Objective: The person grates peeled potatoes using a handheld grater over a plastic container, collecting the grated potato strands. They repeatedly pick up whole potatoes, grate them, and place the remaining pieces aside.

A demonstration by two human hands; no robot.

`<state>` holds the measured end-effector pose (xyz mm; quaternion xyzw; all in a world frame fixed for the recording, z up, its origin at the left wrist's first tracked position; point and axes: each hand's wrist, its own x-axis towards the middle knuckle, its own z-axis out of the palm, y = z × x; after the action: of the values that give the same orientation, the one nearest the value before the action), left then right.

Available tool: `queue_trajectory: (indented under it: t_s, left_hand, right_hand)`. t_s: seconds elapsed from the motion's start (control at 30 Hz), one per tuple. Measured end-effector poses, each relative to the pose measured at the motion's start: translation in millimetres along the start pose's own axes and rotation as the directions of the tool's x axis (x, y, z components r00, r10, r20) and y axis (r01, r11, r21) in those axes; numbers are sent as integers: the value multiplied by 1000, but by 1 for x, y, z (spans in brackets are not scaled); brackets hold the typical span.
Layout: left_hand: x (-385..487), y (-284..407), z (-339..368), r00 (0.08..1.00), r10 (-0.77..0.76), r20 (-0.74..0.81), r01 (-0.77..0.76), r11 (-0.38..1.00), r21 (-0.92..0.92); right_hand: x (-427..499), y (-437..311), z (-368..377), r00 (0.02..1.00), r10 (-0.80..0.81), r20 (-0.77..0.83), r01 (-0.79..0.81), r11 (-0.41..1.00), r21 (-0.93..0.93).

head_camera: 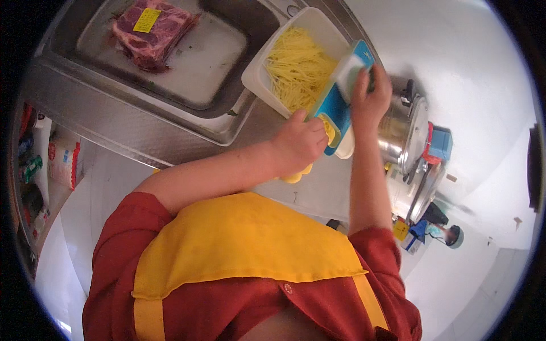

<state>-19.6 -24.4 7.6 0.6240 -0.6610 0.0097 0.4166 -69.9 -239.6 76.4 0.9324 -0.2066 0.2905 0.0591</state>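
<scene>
A blue-framed hand grater leans over the right rim of a white plastic tub. Fine pale-yellow shreds, which look like potato, fill much of the tub. My left hand grips the grater's near end, beside its handle opening. On the grater's upper face, my right hand holds a pale, greenish object; motion blur hides what it is. Smooth yellow pieces lie on the counter just below my left hand, partly covered by it.
A steel sink at the upper left holds a slab of raw meat with a yellow printed label. Metal pots with lids stand right of my right forearm, against the white wall. Packaged goods sit below the counter at left.
</scene>
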Motion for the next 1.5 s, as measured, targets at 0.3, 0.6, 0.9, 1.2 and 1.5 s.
queue_trajectory:
  t_s: [0.3, 0.6, 0.9, 1.2, 1.5]
  left_hand:
    - [4, -1, -6, 995, 93, -29, -92, 995, 42]
    - [-1, -5, 1, 997, 55, -60, -56, 998, -7]
    - [-5, -2, 6, 998, 29, -64, -31, 999, -19]
    - [0, -7, 7, 995, 24, -99, -29, 998, -53]
    - [-3, 1, 5, 990, 79, -120, -85, 995, -46]
  right_hand:
    - [35, 17, 12, 994, 113, 8, -110, 979, -170]
    - [-9, -32, -33, 978, 106, 181, -96, 993, -63]
    - [-34, -56, -35, 994, 24, 109, -17, 998, -65]
    - [-12, -16, -12, 989, 21, 148, -14, 999, -47]
    - [25, 28, 10, 996, 85, 41, -79, 988, -132]
